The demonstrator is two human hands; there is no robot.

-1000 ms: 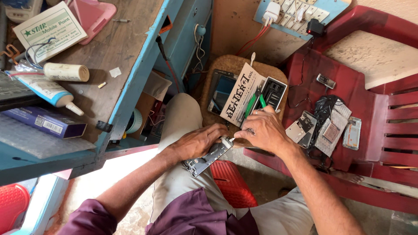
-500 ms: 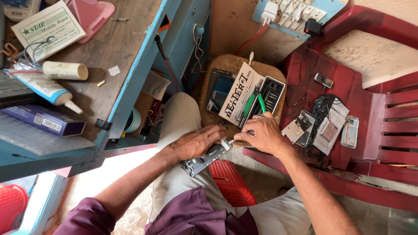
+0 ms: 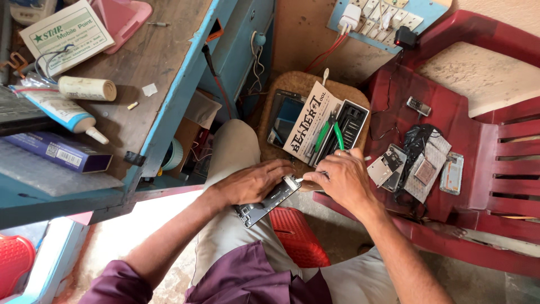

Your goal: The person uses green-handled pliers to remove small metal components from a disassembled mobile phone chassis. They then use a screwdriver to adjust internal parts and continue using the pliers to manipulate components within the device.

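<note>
The left hand (image 3: 253,183) lies flat on an opened phone body (image 3: 267,201) that rests on the person's knee, pressing it down. The right hand (image 3: 339,180) grips a small tool (image 3: 306,181) with a pale handle, its tip touching the phone's far end. Just beyond the hands, a tool case (image 3: 343,126) with green-handled tools lies on a round stool (image 3: 301,84). To the right, phone parts (image 3: 419,166) sit on a red plastic chair (image 3: 478,141). To the left, 2 tubes (image 3: 73,101) lie on a blue-edged wooden table (image 3: 163,62).
</note>
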